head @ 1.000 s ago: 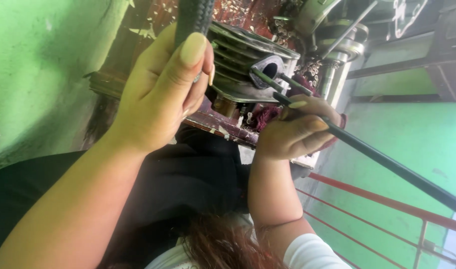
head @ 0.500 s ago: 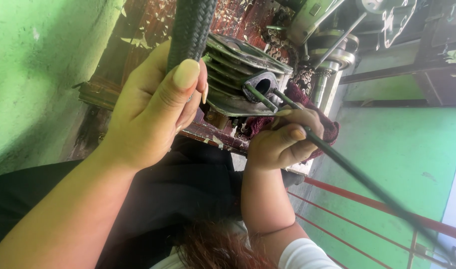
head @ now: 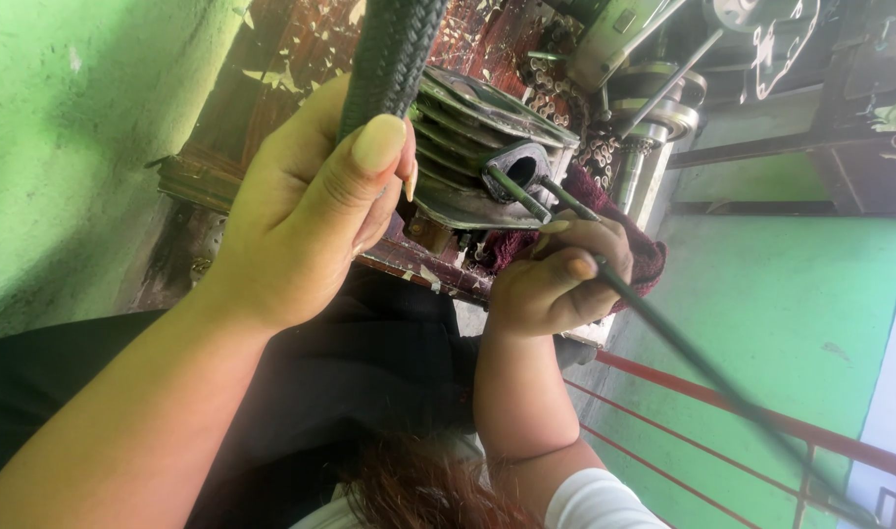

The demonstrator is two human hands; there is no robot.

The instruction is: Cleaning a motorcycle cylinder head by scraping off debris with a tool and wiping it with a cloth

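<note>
Cylinder (head: 464, 147): finned, grey metal, lying on its side on the worn red-brown worktop (head: 271, 59), port (head: 515, 165) facing us.

Rod (head: 683, 355): thin, dark and long. It runs from lower right up to the port, and its tip is at or just inside the opening. We can't tell how deep it goes because the bore is dark.

Right hand (head: 554, 279): closed round the rod close to the port, with thumb and fingers wrapped tight. It sits over a maroon rag (head: 646, 261) that is bunched beside the cylinder.

Left hand (head: 311, 217): closed round a black braided hose (head: 394, 49), thumb pressed along it, held just in front of the fins. The hose runs out of the top of frame, so we can't see either end. We can't tell whether it touches the cylinder.

Progress, as we judge it: the rod is lined up and entering the port, so work on the bore is under way, not finished. The hose isn't on any fitting we can see.

Around: shafts and metal parts behind the cylinder, green wall (head: 75, 147) on the left, red railing (head: 761, 423) at lower right.
</note>
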